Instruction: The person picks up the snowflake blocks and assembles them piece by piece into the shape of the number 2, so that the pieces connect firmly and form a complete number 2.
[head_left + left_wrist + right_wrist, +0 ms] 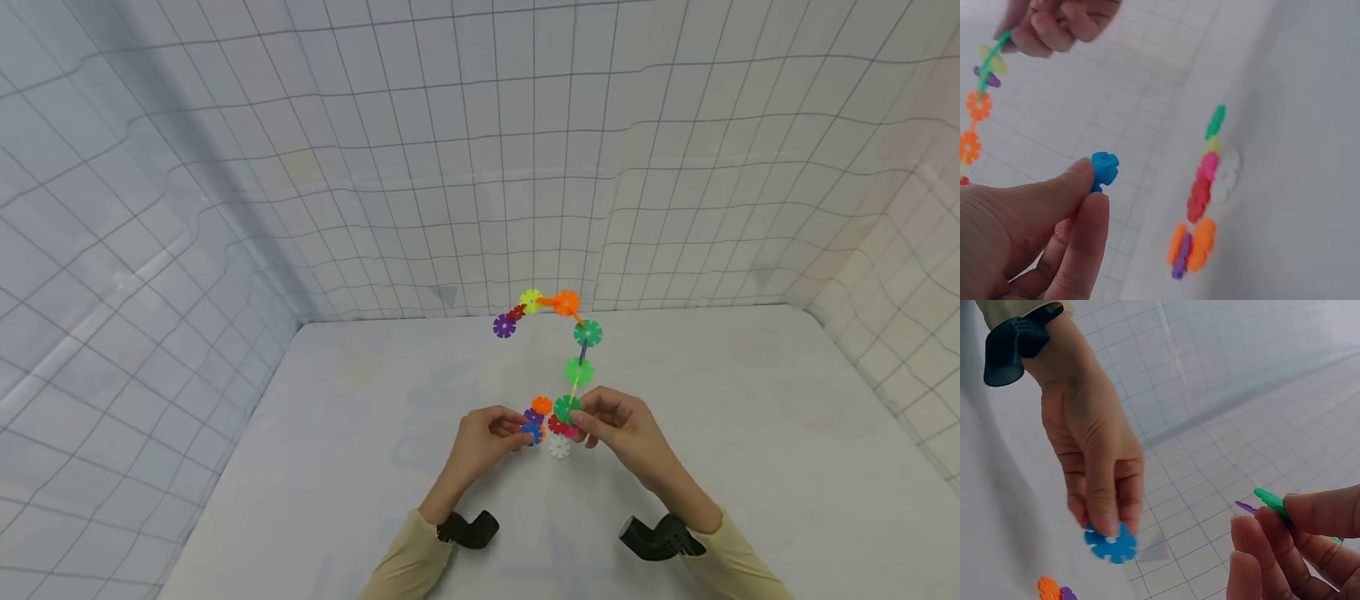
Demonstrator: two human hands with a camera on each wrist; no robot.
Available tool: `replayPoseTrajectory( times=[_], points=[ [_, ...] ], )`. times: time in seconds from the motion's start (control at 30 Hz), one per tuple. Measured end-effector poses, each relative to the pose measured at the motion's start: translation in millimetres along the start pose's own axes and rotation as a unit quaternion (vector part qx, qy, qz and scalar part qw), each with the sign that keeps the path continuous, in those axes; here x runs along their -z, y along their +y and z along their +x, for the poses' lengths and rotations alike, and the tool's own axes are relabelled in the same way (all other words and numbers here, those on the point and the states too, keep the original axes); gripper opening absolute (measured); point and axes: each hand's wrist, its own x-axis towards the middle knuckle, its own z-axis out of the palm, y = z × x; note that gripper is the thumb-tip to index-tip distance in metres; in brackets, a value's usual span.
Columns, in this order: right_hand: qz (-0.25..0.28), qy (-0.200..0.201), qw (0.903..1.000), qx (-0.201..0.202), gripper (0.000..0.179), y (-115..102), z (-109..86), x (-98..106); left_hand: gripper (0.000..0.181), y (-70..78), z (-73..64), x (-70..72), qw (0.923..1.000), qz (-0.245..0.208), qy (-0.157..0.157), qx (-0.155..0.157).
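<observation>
My left hand (483,437) pinches a blue notched snowflake disc (1112,542) between thumb and fingertips. With thumb and fingers, my right hand (630,429) grips a green disc (565,409) at the near end of a linked chain. The chain curves away through a light green disc (580,372), another green disc (588,333), an orange disc (567,302) and a yellow one (531,301), ending at a purple disc (504,326). The blue disc is apart from the chain.
Loose discs lie on the white table (337,467) below and between the hands, among them a white disc (1227,176), a red one (1198,200) and an orange one (1202,245). Grid-patterned white sheeting (450,167) rises behind and at both sides.
</observation>
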Motion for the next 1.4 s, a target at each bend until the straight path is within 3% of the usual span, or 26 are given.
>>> replayPoseTrajectory(
  times=[0.1, 0.2, 0.5, 0.6, 0.77, 0.87, 1.13, 1.2, 1.4],
  points=[
    [-0.002, 0.0, 1.0, -0.003, 0.01, 0.8, 0.1, -0.6, 0.02, 16.0, -2.9, 1.7, 0.9965, -0.081, -0.015, 0.016],
    [0.0, 0.001, 1.0, -0.001, 0.01, 1.1, -0.1, -1.5, 0.018, 32.6, -8.5, 2.6, 0.9907, -0.134, -0.018, 0.017],
    [0.005, 0.01, 0.9999, -0.002, 0.009, -1.7, -1.3, -4.8, 0.01, 83.9, -28.2, 6.1, 0.9897, -0.131, 0.032, -0.047],
    [0.007, 0.01, 0.9999, 0.001, 0.007, -2.9, -1.5, -5.1, 0.009, 86.7, -30.3, 2.6, 0.9866, -0.108, 0.064, -0.104],
    [0.009, 0.006, 0.9999, -0.002, 0.008, -3.4, -1.3, -6.0, 0.01, 65.5, -25.1, -7.8, 0.972, -0.073, 0.107, -0.196],
    [0.008, 0.005, 0.9999, -0.004, 0.009, -3.2, -1.4, -6.5, 0.011, 54.0, -22.2, -11.6, 0.9667, -0.064, 0.119, -0.218],
    [0.002, 0.009, 0.9999, -0.011, 0.009, -3.1, -1.4, -7.7, 0.011, 53.3, -21.6, -13.4, 0.9607, -0.045, 0.13, -0.241],
    [0.004, 0.009, 0.9998, -0.015, 0.01, -3.5, -1.6, -7.7, 0.012, 61.0, -23.7, -12.1, 0.9566, -0.038, 0.134, -0.256],
    [0.013, 0.003, 0.9997, -0.022, 0.013, -4.3, -2.2, -7.4, 0.015, 56.3, -22.0, -13.4, 0.9388, -0.009, 0.14, -0.314]
  ],
)
